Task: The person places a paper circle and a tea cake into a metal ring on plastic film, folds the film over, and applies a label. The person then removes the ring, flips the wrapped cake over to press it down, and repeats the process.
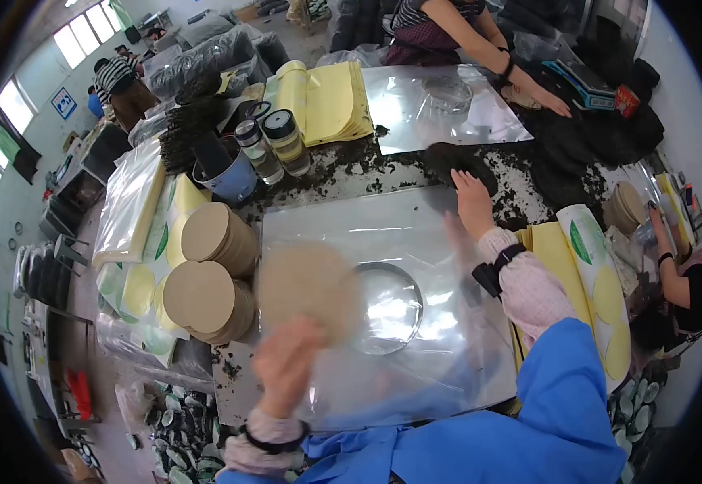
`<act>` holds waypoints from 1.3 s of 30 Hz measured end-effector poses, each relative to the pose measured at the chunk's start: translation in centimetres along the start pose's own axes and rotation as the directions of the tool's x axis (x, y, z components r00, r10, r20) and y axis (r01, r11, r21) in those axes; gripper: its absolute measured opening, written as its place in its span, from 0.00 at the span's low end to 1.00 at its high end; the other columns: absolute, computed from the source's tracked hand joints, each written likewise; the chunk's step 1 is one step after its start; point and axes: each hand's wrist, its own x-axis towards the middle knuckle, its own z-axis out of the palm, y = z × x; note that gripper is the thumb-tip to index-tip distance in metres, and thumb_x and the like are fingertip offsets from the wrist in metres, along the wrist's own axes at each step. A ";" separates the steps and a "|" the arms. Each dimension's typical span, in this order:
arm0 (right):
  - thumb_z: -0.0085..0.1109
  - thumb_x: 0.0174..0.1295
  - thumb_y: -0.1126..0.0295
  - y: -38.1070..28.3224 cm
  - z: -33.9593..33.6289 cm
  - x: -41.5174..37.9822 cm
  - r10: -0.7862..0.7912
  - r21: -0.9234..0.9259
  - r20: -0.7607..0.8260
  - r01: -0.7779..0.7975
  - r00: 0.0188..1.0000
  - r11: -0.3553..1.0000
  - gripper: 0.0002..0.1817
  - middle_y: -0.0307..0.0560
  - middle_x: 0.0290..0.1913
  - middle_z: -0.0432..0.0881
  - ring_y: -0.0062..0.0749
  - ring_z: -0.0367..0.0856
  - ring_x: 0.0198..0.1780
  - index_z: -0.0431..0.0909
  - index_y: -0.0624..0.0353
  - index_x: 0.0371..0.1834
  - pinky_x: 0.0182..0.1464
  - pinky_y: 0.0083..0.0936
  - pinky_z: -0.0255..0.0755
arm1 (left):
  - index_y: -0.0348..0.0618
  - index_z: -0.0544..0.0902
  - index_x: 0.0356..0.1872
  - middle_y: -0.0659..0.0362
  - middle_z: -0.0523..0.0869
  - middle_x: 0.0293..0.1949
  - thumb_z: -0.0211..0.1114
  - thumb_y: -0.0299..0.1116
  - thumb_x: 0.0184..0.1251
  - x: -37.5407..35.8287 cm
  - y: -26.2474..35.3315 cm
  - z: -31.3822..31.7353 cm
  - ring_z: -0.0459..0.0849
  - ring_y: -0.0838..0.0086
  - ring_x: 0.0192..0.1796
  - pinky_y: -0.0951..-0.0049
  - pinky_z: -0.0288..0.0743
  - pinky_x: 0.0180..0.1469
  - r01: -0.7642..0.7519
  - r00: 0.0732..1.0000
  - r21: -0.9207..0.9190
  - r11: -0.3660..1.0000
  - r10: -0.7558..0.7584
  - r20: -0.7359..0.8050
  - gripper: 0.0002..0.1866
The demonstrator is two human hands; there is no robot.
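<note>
My left hand (286,367), smeared by motion, grips a round tan cardboard disc (307,282) over the left part of a clear plastic sheet (335,395). On that sheet lies a clear-walled ring (419,305), to the right of the disc. My right hand (472,198) is stretched out to the far edge of the sheet. Its fingers are extended and rest at a dark, flat, roundish clump (448,160). Two stacks of cardboard discs, a front stack (198,297) and a rear stack (206,231), stand left of the sheet.
Two lidded glass jars (288,143) and a blue pot (230,181) stand at the back left. Beyond are yellow sheets (339,101) and a co-worker's hand (541,93) near dark material and a scale (589,85). Dark crumbs litter the table. Printed rolls (597,274) lie right.
</note>
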 end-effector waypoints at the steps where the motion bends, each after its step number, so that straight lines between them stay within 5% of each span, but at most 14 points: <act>1: 0.48 0.66 0.78 -2.2 -1.7 -0.3 -0.036 0.076 -0.139 0.047 0.990 0.996 0.26 0.60 0.62 0.80 0.53 0.75 0.68 0.72 0.61 0.69 0.72 0.49 0.64 | 0.38 0.86 0.50 0.51 0.89 0.50 0.67 0.24 0.61 -0.9 0.5 3.0 0.88 0.58 0.55 0.60 0.80 0.60 -0.053 0.980 0.082 0.995 0.036 0.197 0.15; 6: 0.60 0.59 0.71 -15.1 -12.5 -11.4 -0.463 0.298 -0.127 0.479 0.877 0.826 0.26 0.55 0.63 0.80 0.55 0.74 0.70 0.78 0.61 0.64 0.74 0.52 0.63 | 0.36 0.85 0.49 0.48 0.85 0.58 0.68 0.22 0.60 -5.5 0.8 6.3 0.83 0.58 0.64 0.63 0.76 0.63 0.109 0.860 0.030 0.994 -0.110 0.498 0.15; 8: 0.63 0.58 0.68 -17.3 -11.4 -17.0 -0.598 0.351 0.023 0.553 0.801 0.755 0.28 0.55 0.67 0.77 0.52 0.72 0.71 0.78 0.59 0.65 0.73 0.51 0.65 | 0.35 0.84 0.53 0.50 0.85 0.53 0.68 0.24 0.62 -8.0 0.3 4.6 0.84 0.60 0.58 0.64 0.76 0.60 0.732 0.681 -0.155 0.663 -0.710 0.179 0.17; 11: 0.69 0.56 0.58 -18.3 -12.8 -17.3 -0.581 0.493 0.126 0.457 0.804 0.740 0.35 0.56 0.68 0.74 0.50 0.73 0.69 0.75 0.62 0.67 0.69 0.44 0.71 | 0.33 0.80 0.59 0.51 0.82 0.48 0.68 0.23 0.63 -7.8 -2.2 3.6 0.83 0.62 0.50 0.63 0.77 0.54 0.763 0.646 -0.008 0.646 -0.763 0.005 0.21; 14: 0.74 0.50 0.53 -18.1 -16.0 -12.7 -0.580 0.520 0.123 0.446 0.805 0.729 0.46 0.57 0.61 0.76 0.49 0.75 0.64 0.69 0.69 0.70 0.62 0.37 0.77 | 0.30 0.70 0.68 0.49 0.78 0.48 0.77 0.32 0.57 -2.9 -2.6 1.8 0.82 0.61 0.46 0.65 0.79 0.49 0.377 0.829 0.118 0.919 -0.391 0.399 0.38; 19: 0.77 0.44 0.60 -20.8 -9.6 -8.7 -0.292 0.178 0.545 0.232 0.786 0.956 0.56 0.58 0.45 0.75 0.50 0.83 0.36 0.56 0.81 0.73 0.39 0.39 0.82 | 0.16 0.61 0.70 0.44 0.78 0.51 0.88 0.44 0.27 2.4 -3.6 8.6 0.86 0.58 0.49 0.67 0.83 0.45 0.029 0.671 0.256 0.966 -0.208 0.712 0.66; 20: 0.69 0.53 0.68 -20.8 -5.9 -10.5 -0.259 0.082 0.432 0.249 0.864 0.965 0.46 0.62 0.46 0.75 0.48 0.84 0.31 0.57 0.83 0.71 0.35 0.36 0.82 | 0.14 0.60 0.69 0.43 0.78 0.51 0.89 0.44 0.21 1.9 -4.7 10.3 0.86 0.57 0.49 0.66 0.85 0.44 -0.077 0.551 0.336 0.939 -0.241 0.799 0.69; 21: 0.64 0.55 0.70 -21.1 -5.4 -10.7 -0.238 0.116 0.437 0.208 0.867 0.971 0.42 0.62 0.46 0.75 0.47 0.85 0.32 0.58 0.83 0.71 0.34 0.36 0.82 | 0.15 0.61 0.69 0.42 0.78 0.52 0.89 0.47 0.15 1.6 -4.4 10.7 0.87 0.58 0.46 0.67 0.86 0.41 -0.157 0.592 0.356 0.921 -0.201 0.781 0.73; 24: 0.59 0.59 0.73 -20.9 -4.5 -11.7 -0.211 0.166 0.471 0.149 0.857 0.975 0.37 0.62 0.47 0.76 0.45 0.86 0.34 0.59 0.82 0.71 0.31 0.34 0.82 | 0.16 0.61 0.70 0.42 0.78 0.52 0.85 0.45 0.37 1.3 -4.4 11.1 0.87 0.58 0.45 0.65 0.86 0.41 -0.176 0.538 0.344 0.922 -0.203 0.819 0.61; 28: 0.61 0.59 0.73 -21.8 -2.1 -11.8 -0.151 0.017 0.556 0.171 0.817 0.985 0.35 0.65 0.49 0.77 0.51 0.86 0.39 0.63 0.80 0.69 0.38 0.38 0.84 | 0.12 0.64 0.65 0.38 0.77 0.55 0.85 0.42 0.29 -2.2 -6.8 14.5 0.88 0.56 0.44 0.69 0.86 0.43 -0.133 0.669 0.412 0.902 -0.225 0.709 0.61; 30: 0.65 0.56 0.74 -21.3 -1.3 -11.7 -0.143 0.084 0.538 0.116 0.831 0.990 0.36 0.64 0.47 0.78 0.51 0.86 0.39 0.64 0.80 0.67 0.38 0.38 0.84 | 0.21 0.69 0.62 0.40 0.80 0.49 0.58 0.27 0.67 -3.1 -7.8 15.6 0.88 0.53 0.42 0.58 0.86 0.36 0.042 0.626 0.395 0.918 -0.332 0.706 0.25; 34: 0.70 0.53 0.67 -20.7 -4.0 -11.5 -0.109 0.219 0.632 -0.042 0.767 0.975 0.36 0.59 0.45 0.81 0.47 0.86 0.41 0.70 0.75 0.64 0.40 0.36 0.83 | 0.26 0.75 0.53 0.41 0.82 0.45 0.64 0.30 0.64 -0.5 -8.2 12.8 0.88 0.51 0.41 0.58 0.84 0.42 -0.054 0.702 0.115 0.992 -0.044 0.711 0.21; 36: 0.72 0.51 0.62 -20.1 -6.9 -12.4 -0.367 0.195 0.560 0.313 0.743 0.930 0.33 0.59 0.48 0.83 0.47 0.85 0.50 0.74 0.70 0.59 0.45 0.36 0.81 | 0.30 0.78 0.54 0.42 0.82 0.51 0.79 0.38 0.50 -0.1 -5.6 9.7 0.86 0.53 0.48 0.63 0.83 0.47 0.030 0.522 0.273 0.962 -0.248 0.816 0.32; 39: 0.69 0.55 0.63 -20.3 -17.2 -17.8 -0.402 0.502 0.158 0.278 0.902 0.819 0.17 0.55 0.54 0.83 0.49 0.82 0.56 0.82 0.62 0.44 0.57 0.43 0.77 | 0.39 0.81 0.48 0.48 0.83 0.50 0.72 0.32 0.60 -4.7 1.9 1.8 0.83 0.51 0.53 0.57 0.79 0.53 0.280 0.837 -0.015 0.960 -0.237 0.494 0.17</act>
